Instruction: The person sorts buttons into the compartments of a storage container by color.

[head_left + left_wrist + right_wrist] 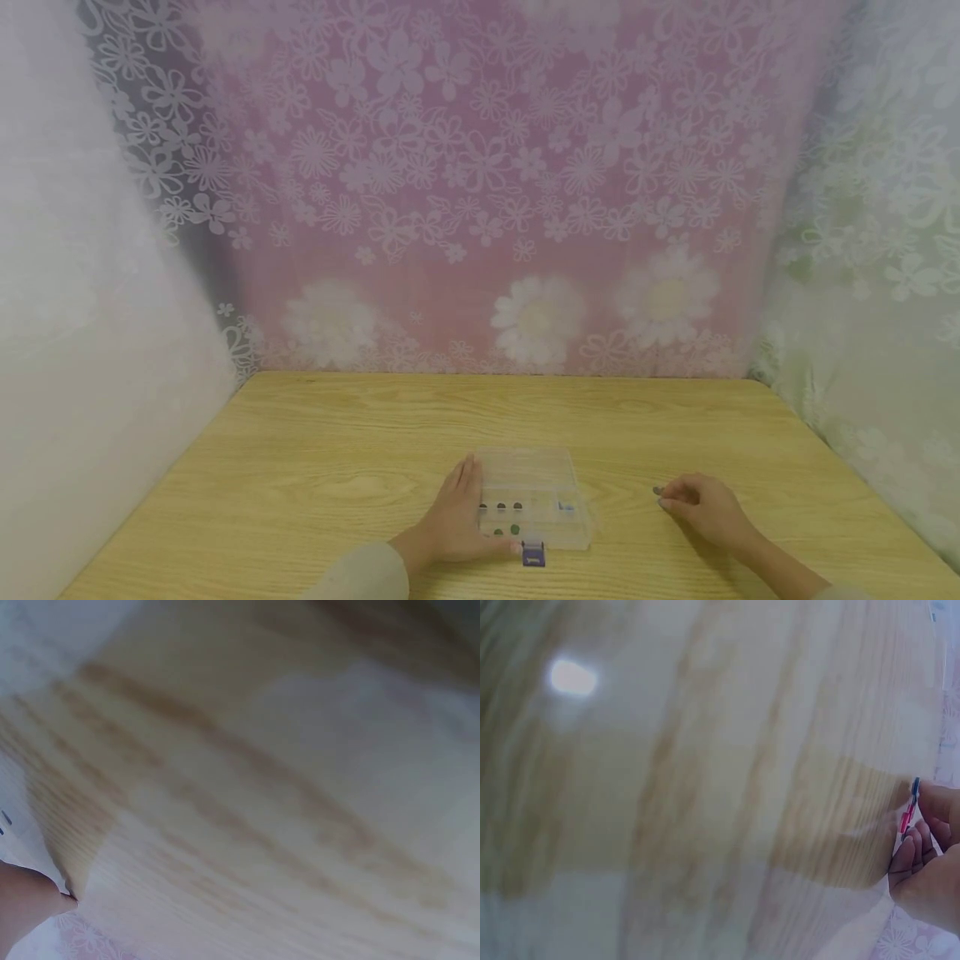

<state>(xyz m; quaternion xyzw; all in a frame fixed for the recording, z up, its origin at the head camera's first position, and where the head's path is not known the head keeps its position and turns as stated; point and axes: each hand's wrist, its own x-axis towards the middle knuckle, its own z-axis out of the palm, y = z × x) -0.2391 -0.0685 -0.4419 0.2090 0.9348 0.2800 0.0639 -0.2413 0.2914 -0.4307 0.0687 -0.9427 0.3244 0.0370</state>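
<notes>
Apparently for a filling step, the surface [315,442] bears a clear box [566,533] braced by the outstretched left hand [453,521], while the right hand [708,507], grip clamped on a small piece [906,822] right of the box, presumably must carry leftward.

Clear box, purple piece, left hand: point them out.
Clear box [542,518], head view: bare patch near its middle.
Purple piece [533,554], head view: its centre.
Left hand [456,518], head view: back of the hand.

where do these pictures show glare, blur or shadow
Head view: hazy, low-contrast, with a soft shadow on the table under the right hand; left wrist view: most of the table looks blurred, the left hand cut off by the edge; right wrist view: a white glare spot at upper left.
</notes>
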